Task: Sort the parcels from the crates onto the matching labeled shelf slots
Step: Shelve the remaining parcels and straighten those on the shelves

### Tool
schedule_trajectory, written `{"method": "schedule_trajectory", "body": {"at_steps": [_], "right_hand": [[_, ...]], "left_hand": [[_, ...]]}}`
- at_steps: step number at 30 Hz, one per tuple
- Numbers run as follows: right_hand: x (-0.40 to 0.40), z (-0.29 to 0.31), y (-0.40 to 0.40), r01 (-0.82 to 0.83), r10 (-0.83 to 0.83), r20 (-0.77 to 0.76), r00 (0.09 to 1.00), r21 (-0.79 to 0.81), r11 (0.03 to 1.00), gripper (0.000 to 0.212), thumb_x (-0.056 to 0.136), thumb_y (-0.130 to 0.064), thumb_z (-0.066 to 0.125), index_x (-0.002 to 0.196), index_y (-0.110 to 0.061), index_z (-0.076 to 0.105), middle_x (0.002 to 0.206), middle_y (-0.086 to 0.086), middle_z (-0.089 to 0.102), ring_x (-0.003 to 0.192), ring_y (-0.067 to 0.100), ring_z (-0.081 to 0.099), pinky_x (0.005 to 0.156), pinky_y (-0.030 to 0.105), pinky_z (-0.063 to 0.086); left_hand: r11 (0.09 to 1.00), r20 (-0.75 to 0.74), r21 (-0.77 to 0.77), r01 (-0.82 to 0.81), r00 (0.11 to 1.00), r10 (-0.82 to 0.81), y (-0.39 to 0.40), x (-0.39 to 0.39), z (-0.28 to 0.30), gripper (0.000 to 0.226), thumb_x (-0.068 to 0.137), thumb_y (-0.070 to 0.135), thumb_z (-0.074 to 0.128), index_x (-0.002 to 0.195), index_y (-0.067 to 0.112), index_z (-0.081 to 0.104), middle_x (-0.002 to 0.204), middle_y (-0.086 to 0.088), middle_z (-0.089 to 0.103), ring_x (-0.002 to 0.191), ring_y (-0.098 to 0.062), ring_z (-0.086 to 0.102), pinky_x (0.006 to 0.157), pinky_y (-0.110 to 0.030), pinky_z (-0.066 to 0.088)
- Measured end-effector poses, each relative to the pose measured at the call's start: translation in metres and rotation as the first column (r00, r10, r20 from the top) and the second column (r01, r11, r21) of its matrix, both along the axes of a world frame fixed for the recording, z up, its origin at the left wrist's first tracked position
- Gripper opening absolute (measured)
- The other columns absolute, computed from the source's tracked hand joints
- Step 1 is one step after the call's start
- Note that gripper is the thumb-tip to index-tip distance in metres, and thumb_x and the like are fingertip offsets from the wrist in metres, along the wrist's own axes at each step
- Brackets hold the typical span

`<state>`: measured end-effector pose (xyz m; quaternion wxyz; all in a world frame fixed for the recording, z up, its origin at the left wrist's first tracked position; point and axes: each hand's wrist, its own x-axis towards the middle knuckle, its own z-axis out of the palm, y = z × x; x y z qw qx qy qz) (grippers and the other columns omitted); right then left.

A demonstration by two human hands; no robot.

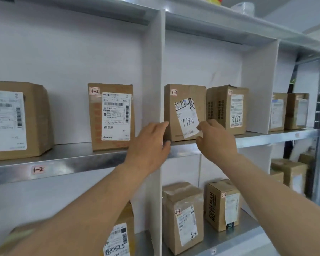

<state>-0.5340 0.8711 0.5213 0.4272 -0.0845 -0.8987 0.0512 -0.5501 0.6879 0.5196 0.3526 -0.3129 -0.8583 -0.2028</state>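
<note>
the 7786 box (181, 111) stands upright on the shelf (100, 159), in the slot just right of the divider (155, 89). left hand (148, 145) touches its left edge, fingers straight. right hand (214, 139) is at its lower right corner, fingers loosely curled, grip unclear. a 3753 box (227, 108) stands just beside it.

- One view only, from a camera worn on the person's head.
- It faces forward, straight at a white shelf unit (156, 74), close enough for both forearms to reach in from the bottom edge.
- Wide-angle lens: the shelf edges bow and slant toward the right.
</note>
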Motion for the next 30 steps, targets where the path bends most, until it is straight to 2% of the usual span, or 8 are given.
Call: {"method": "schedule_trajectory", "body": {"at_steps": [6,9,11,13,16,21,25,30], "right_hand": [[-0.042,0.01,0.084,-0.099,0.098,0.022,0.995,0.022,0.995,0.017,0.091,-0.015,0.049,0.104,-0.007,0.055,0.108,0.01,0.054,0.096,0.027,0.053,0.068,0.031,0.038],[-0.07,0.017,0.113,-0.214,0.222,0.062,0.973,-0.11,0.97,0.012,0.09,-0.014,0.05,0.099,-0.006,0.054,0.103,0.011,0.055,0.087,0.027,0.053,0.069,0.032,0.04],[-0.086,0.019,0.125,-0.267,0.292,0.099,0.951,-0.208,0.941,0.007,0.091,-0.014,0.05,0.092,-0.008,0.05,0.095,0.009,0.053,0.082,0.026,0.048,0.069,0.031,0.036],[-0.1,0.02,0.132,-0.312,0.353,0.131,0.927,-0.256,0.915,0.011,0.092,-0.016,0.05,0.084,-0.01,0.045,0.088,0.006,0.05,0.08,0.024,0.045,0.063,0.029,0.032],[-0.114,0.02,0.134,-0.398,0.463,0.133,0.876,-0.343,0.851,0.026,0.091,-0.017,0.051,0.068,-0.013,0.038,0.075,0.002,0.046,0.074,0.024,0.045,0.053,0.028,0.029],[-0.12,0.017,0.127,-0.459,0.555,0.113,0.824,-0.439,0.772,0.019,0.09,-0.018,0.05,0.095,-0.004,0.061,0.091,0.012,0.065,0.083,0.029,0.062,0.077,0.037,0.052],[-0.116,0.017,0.121,-0.451,0.547,0.103,0.831,-0.451,0.77,0.022,0.093,-0.019,0.046,0.098,-0.003,0.06,0.092,0.013,0.065,0.084,0.03,0.063,0.078,0.038,0.053],[-0.113,0.013,0.115,-0.436,0.52,0.104,0.848,-0.423,0.795,0.02,0.093,-0.013,0.046,0.104,-0.003,0.058,0.102,0.013,0.064,0.091,0.029,0.058,0.074,0.032,0.047]], "left_hand": [[0.989,0.088,0.109,-0.103,0.992,0.094,0.086,-0.025,0.007,0.059,0.094,0.026,0.052,0.146,0.023,0.024,0.142,-0.002,0.037,0.126,-0.02,0.041,0.09,-0.034,0.041],[0.96,0.186,0.21,-0.183,0.972,0.144,0.11,-0.041,0.011,0.065,0.092,0.024,0.055,0.145,0.027,0.019,0.142,-0.001,0.036,0.124,-0.022,0.042,0.091,-0.035,0.041],[0.934,0.242,0.279,-0.223,0.958,0.156,0.119,-0.052,0.014,0.068,0.089,0.022,0.056,0.146,0.025,0.018,0.141,-0.003,0.038,0.124,-0.024,0.044,0.098,-0.041,0.043],[0.908,0.321,0.31,-0.284,0.93,0.181,0.125,-0.061,0.018,0.071,0.087,0.023,0.056,0.147,0.023,0.018,0.143,-0.005,0.039,0.127,-0.026,0.043,0.102,-0.047,0.041],[0.87,0.434,0.349,-0.349,0.883,0.18,0.133,-0.067,0.022,0.062,0.087,0.022,0.056,0.141,0.017,0.027,0.138,-0.003,0.049,0.122,-0.026,0.05,0.101,-0.04,0.043],[0.852,0.487,0.356,-0.383,0.854,0.181,0.136,-0.064,0.021,0.07,0.094,0.019,0.05,0.151,0.02,0.009,0.138,-0.001,0.051,0.117,-0.024,0.052,0.094,-0.034,0.042],[0.845,0.45,0.394,-0.361,0.878,0.165,0.133,-0.058,0.02,0.058,0.094,0.01,0.046,0.145,0.021,0.02,0.131,0.0,0.054,0.098,-0.017,0.05,0.079,-0.028,0.039],[0.846,0.467,0.374,-0.38,0.865,0.182,0.129,-0.053,0.018,0.073,0.095,0.01,0.044,0.152,0.021,0.0,0.141,-0.003,0.047,0.122,-0.025,0.048,0.094,-0.031,0.039]]}}
